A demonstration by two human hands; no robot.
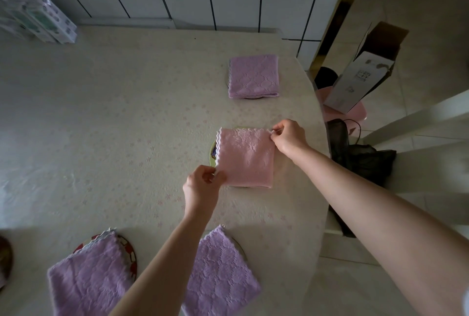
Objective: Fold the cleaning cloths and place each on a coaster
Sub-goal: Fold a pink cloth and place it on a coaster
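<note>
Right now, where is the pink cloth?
Head view, right of centre: the pink cloth lies over a coaster, its corners pinched by the left hand and right hand, with a purple cloth beyond it.

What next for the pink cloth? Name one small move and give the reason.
Probably release both corners. The folded pink cloth lies over its coaster, whose rim peeks out at the left, and the left hand and right hand just pinch opposite corners.

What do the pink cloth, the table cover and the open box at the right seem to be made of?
The pink cloth looks like plush fabric, perhaps microfibre: fluffy embossed pile, white scalloped edge. The table cover seems plastic or coated sheet: faint sheen, printed flowers. The box is cardboard: brown inside, white printed outside.
</note>
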